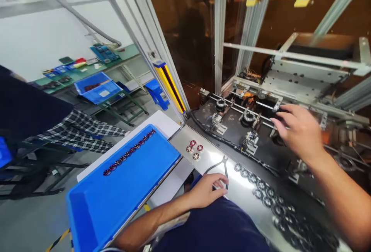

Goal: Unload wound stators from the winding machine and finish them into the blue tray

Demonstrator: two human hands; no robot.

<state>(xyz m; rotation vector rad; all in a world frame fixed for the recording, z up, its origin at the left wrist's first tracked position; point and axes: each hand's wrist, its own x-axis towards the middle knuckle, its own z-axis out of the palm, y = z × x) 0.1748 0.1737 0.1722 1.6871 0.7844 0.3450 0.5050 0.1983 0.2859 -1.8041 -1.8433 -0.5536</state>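
Note:
My right hand (301,134) is over the black machine bed (208,116), thumb and fingers apart, with nothing seen in it. Nearest to it are metal rods and a station partly hidden below it. Ring-shaped parts (249,116) sit in the stations to its left. My left hand (207,191) rests at the front edge of the metal ledge, fingers loosely bent and thumb apart. Cutting pliers (225,161) lie there with handles spread towards this hand, which covers part of them. Several black round parts (261,185) lie in rows to the right.
Several red-and-silver round parts (193,143) lie on the metal ledge (213,149). A blue tray (139,171) at left holds a line of similar parts. A yellow light-curtain bar (171,85) stands on the frame post. A person in checked trousers (84,128) is at far left.

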